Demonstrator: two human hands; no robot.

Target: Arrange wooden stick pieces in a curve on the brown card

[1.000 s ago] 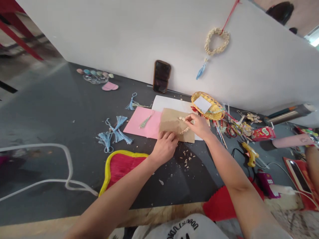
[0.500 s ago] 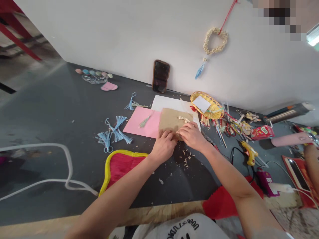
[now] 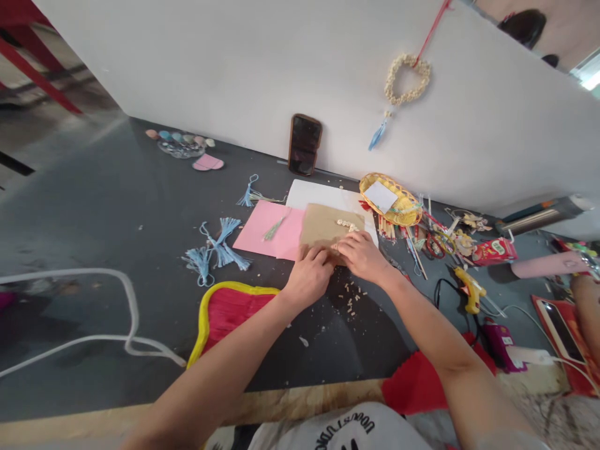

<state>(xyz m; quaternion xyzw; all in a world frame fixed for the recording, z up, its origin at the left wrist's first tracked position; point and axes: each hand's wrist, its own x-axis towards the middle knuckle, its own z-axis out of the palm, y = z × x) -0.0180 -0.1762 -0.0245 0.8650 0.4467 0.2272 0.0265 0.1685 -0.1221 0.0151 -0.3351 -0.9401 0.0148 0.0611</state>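
Both hands rest at the near edge of a brown sheet (image 3: 323, 222) on the dark table. My left hand (image 3: 312, 272) has curled fingers at the sheet's lower left; what they hold, if anything, is hidden. My right hand (image 3: 360, 253) pinches close beside it, its fingertips around something too small to make out. Just beyond the right fingers, a short row of cream beads or small pieces (image 3: 347, 224) lies on the sheet. Small light offcuts (image 3: 350, 299) are scattered on the table below the hands. A pink sheet (image 3: 250, 231) with a pale green tassel (image 3: 274, 229) lies left.
Blue tassels (image 3: 220, 247) lie left, above a red pad with yellow edging (image 3: 234, 309). A phone (image 3: 304, 145) leans on the wall. A yellow basket (image 3: 405, 215), glue gun (image 3: 471, 290) and pink bottle (image 3: 548, 265) stand right. A heart-shaped ornament (image 3: 388, 87) hangs above.
The view has shifted very slightly. Both hands stay in nearly the same place at the brown sheet. The blurred patch at the top right is gone, and a dark rounded object shows there.
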